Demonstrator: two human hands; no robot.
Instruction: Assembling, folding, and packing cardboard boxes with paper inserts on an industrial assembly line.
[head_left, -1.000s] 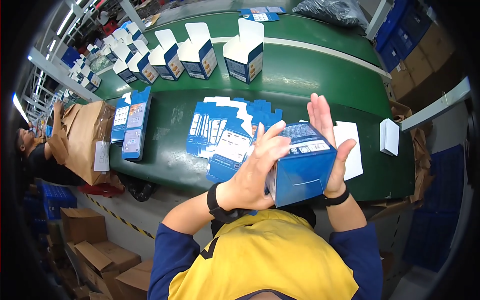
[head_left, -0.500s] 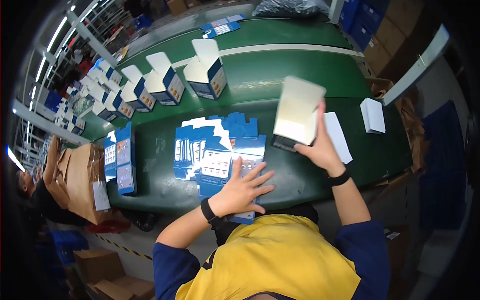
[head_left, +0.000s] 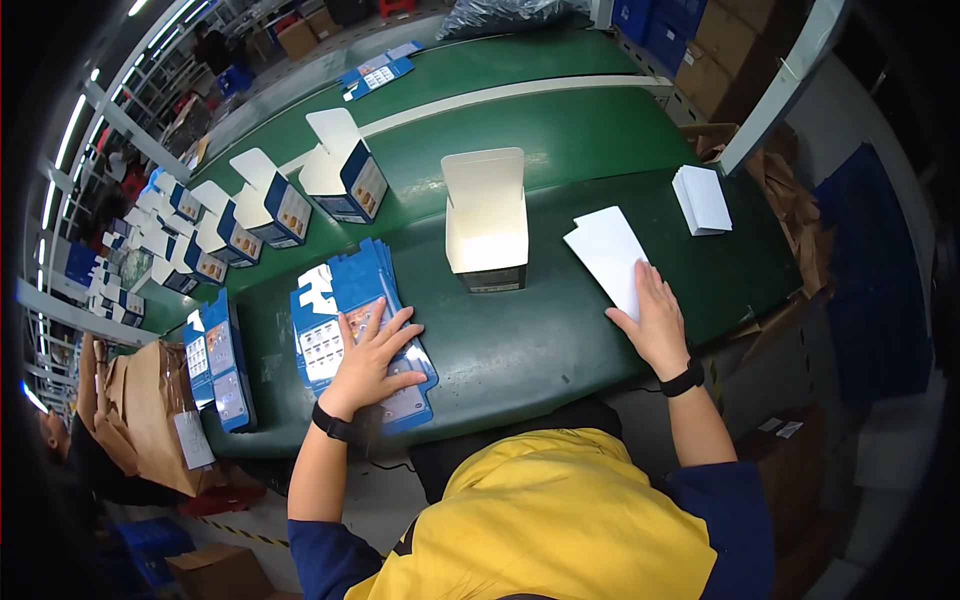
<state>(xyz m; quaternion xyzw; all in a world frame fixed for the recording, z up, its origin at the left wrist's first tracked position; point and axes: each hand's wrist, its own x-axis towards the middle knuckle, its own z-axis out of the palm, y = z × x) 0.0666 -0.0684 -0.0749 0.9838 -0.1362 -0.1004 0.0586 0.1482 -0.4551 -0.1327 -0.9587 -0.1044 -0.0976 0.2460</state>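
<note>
With one box (head_left: pixel 487 222) standing open, the left hand (head_left: pixel 372 362) lies flat on the blue flat boxes (head_left: pixel 355 325) — the right hand (head_left: pixel 655 318) flat on white sheets (head_left: pixel 610 257) — next, pinch one each.

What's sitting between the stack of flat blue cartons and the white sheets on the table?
In the head view, one open box stands between the flat blue cartons and the white sheets.

One head-worn fisheye view looks steeply down, close over the green table (head_left: pixel 560 350).
</note>
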